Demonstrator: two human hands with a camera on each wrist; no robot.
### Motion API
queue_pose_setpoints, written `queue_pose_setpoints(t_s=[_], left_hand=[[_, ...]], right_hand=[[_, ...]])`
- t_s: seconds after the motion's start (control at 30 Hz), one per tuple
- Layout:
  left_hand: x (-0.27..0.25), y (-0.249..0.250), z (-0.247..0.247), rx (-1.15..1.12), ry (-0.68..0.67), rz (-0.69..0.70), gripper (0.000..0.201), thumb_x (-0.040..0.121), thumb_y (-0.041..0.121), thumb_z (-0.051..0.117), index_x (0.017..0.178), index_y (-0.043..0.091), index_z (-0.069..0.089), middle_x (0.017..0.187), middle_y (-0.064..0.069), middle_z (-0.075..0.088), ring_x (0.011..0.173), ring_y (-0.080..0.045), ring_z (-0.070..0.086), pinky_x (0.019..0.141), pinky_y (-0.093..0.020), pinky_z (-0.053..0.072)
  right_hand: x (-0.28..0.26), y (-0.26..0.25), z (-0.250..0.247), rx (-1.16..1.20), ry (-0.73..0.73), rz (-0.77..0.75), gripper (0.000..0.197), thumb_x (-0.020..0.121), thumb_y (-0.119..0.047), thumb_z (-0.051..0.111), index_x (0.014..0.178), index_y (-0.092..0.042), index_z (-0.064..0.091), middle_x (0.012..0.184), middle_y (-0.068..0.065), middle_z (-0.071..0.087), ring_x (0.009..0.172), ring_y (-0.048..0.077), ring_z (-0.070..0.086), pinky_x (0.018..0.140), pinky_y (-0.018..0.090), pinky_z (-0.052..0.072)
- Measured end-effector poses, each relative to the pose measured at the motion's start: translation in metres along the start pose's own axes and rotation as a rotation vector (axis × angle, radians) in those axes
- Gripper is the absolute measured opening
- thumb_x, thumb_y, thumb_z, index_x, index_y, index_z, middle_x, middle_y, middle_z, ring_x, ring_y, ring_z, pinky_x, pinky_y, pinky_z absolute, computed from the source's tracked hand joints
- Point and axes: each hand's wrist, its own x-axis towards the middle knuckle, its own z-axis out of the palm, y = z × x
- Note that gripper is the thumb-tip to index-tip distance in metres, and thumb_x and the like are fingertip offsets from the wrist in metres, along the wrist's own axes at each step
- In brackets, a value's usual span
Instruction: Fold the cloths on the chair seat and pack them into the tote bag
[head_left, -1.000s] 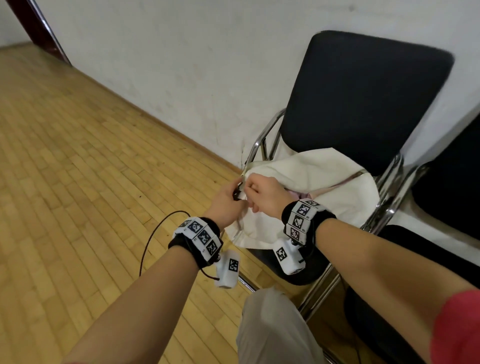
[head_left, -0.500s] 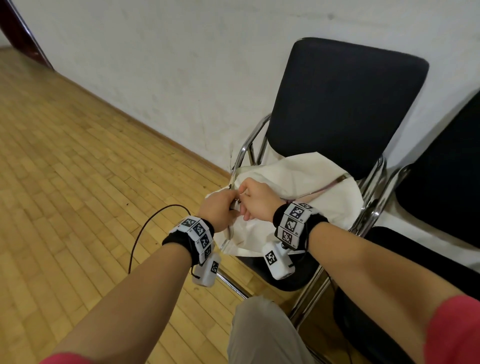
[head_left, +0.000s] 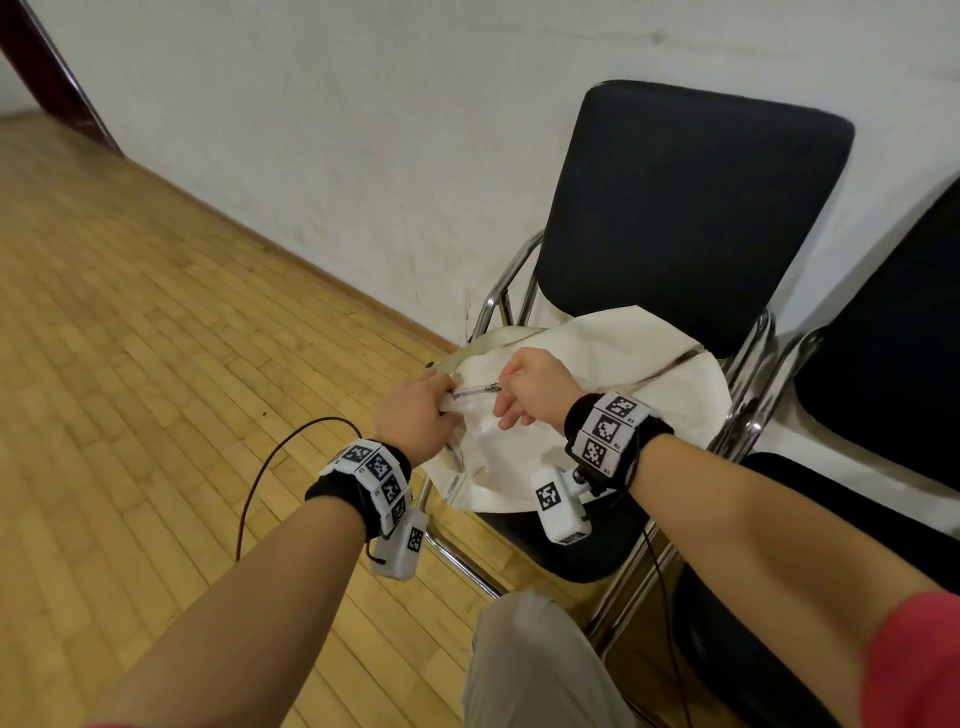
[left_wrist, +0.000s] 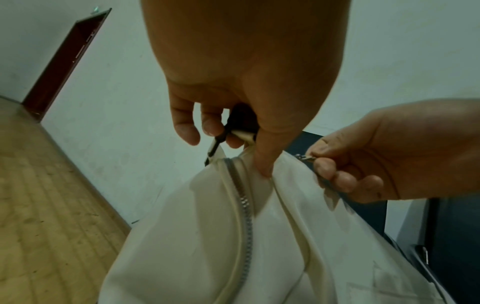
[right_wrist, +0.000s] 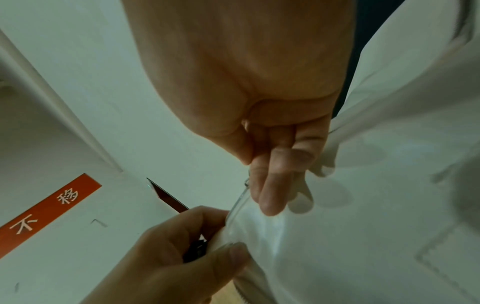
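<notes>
A cream tote bag (head_left: 597, 358) lies on the black chair seat (head_left: 587, 551). My left hand (head_left: 421, 410) grips the bag's left end, thumb and fingers curled round the fabric by a black tab (left_wrist: 233, 123). My right hand (head_left: 519, 387) pinches the zipper pull (left_wrist: 305, 158) a little to the right. A short closed stretch of metal zipper (head_left: 475, 389) runs between the hands. Further right, a thin pinkish strip (head_left: 670, 364) shows along the bag's mouth. In the right wrist view the bag (right_wrist: 363, 226) fills the right side. No loose cloths are visible.
The chair has chrome arms (head_left: 498, 291) and stands against a white wall. A second black chair (head_left: 883, 364) adjoins on the right. Wooden floor (head_left: 156, 364) stretches left. A black cable (head_left: 270, 467) loops from my left wrist, and my knee (head_left: 519, 665) is below.
My right hand has drawn away to the right from the left hand, which had touched it. A closed length of zipper now shows between them.
</notes>
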Motion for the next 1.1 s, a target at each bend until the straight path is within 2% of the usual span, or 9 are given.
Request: queue_pose_setpoints(t_s=[0.2,0.37,0.5,0.67,0.77,0.87,0.93,1.0,1.1], left_hand=[[-0.003,-0.005,0.000,-0.017,-0.014,-0.018,0.026,0.088,0.032,0.065,0.112,0.023,0.063,0.105,0.009,0.057,0.098,-0.016,0.053,0.067,-0.029,0.037],[-0.004,-0.009,0.001,-0.006,-0.047,-0.042,0.026,0.087,0.034,0.066,0.111,0.023,0.063,0.098,0.011,0.051,0.097,-0.019,0.053,0.075,-0.034,0.047],[-0.005,-0.008,0.003,0.025,-0.072,-0.083,0.029,0.086,0.038,0.066,0.112,0.025,0.061,0.097,0.011,0.048,0.098,-0.020,0.052,0.077,-0.037,0.048],[-0.005,-0.002,0.002,0.070,-0.078,-0.126,0.030,0.086,0.039,0.065,0.113,0.027,0.063,0.105,0.006,0.056,0.103,-0.023,0.054,0.078,-0.038,0.049],[-0.003,0.011,-0.005,0.252,-0.170,-0.162,0.028,0.090,0.040,0.054,0.115,0.034,0.065,0.110,0.004,0.054,0.107,-0.024,0.048,0.086,-0.041,0.039],[0.007,0.035,-0.012,0.449,-0.251,-0.176,0.038,0.089,0.035,0.045,0.119,0.035,0.068,0.124,0.003,0.049,0.115,-0.026,0.038,0.099,-0.046,0.033],[0.016,0.053,-0.007,0.416,-0.193,-0.156,0.040,0.088,0.033,0.046,0.122,0.033,0.066,0.132,0.002,0.048,0.122,-0.027,0.037,0.102,-0.046,0.032],[0.024,0.074,0.005,0.324,-0.124,-0.066,0.041,0.089,0.035,0.048,0.128,0.031,0.061,0.136,0.002,0.048,0.126,-0.027,0.037,0.103,-0.046,0.032],[0.038,0.113,0.031,0.221,-0.138,0.066,0.040,0.090,0.046,0.053,0.128,0.033,0.059,0.135,0.005,0.049,0.126,-0.026,0.039,0.101,-0.045,0.032]], right_hand=[[0.001,0.013,-0.023,-0.034,0.073,0.052,0.014,0.097,-0.006,0.039,0.098,-0.009,0.052,0.077,0.016,0.072,0.064,0.029,0.071,0.049,0.026,0.044],[-0.002,0.029,-0.048,-0.052,0.143,0.075,0.014,0.097,-0.006,0.039,0.097,-0.010,0.053,0.075,0.014,0.073,0.066,0.030,0.072,0.052,0.029,0.046],[-0.005,0.040,-0.067,-0.083,0.194,0.092,0.013,0.098,-0.010,0.041,0.096,-0.013,0.053,0.074,0.010,0.074,0.069,0.030,0.074,0.054,0.029,0.045],[-0.006,0.053,-0.083,-0.138,0.276,0.083,0.014,0.100,-0.013,0.041,0.095,-0.015,0.054,0.075,0.007,0.074,0.069,0.026,0.074,0.056,0.028,0.048],[-0.002,0.061,-0.090,-0.144,0.317,0.079,0.013,0.100,-0.015,0.044,0.097,-0.014,0.056,0.075,0.007,0.074,0.070,0.025,0.074,0.071,0.035,0.059],[0.002,0.067,-0.095,-0.144,0.346,0.064,0.012,0.098,-0.014,0.050,0.091,-0.016,0.059,0.079,0.008,0.074,0.069,0.023,0.073,0.074,0.037,0.061],[0.006,0.070,-0.097,-0.152,0.350,0.040,0.012,0.094,-0.012,0.054,0.086,-0.016,0.063,0.078,0.007,0.073,0.069,0.022,0.073,0.077,0.042,0.062],[0.008,0.072,-0.099,-0.167,0.334,0.010,0.016,0.089,-0.012,0.055,0.078,-0.018,0.065,0.075,0.005,0.073,0.075,0.025,0.072,0.079,0.045,0.060],[0.009,0.073,-0.100,-0.214,0.312,-0.032,0.017,0.083,-0.012,0.057,0.072,-0.018,0.068,0.079,0.005,0.073,0.085,0.030,0.070,0.082,0.046,0.058]])
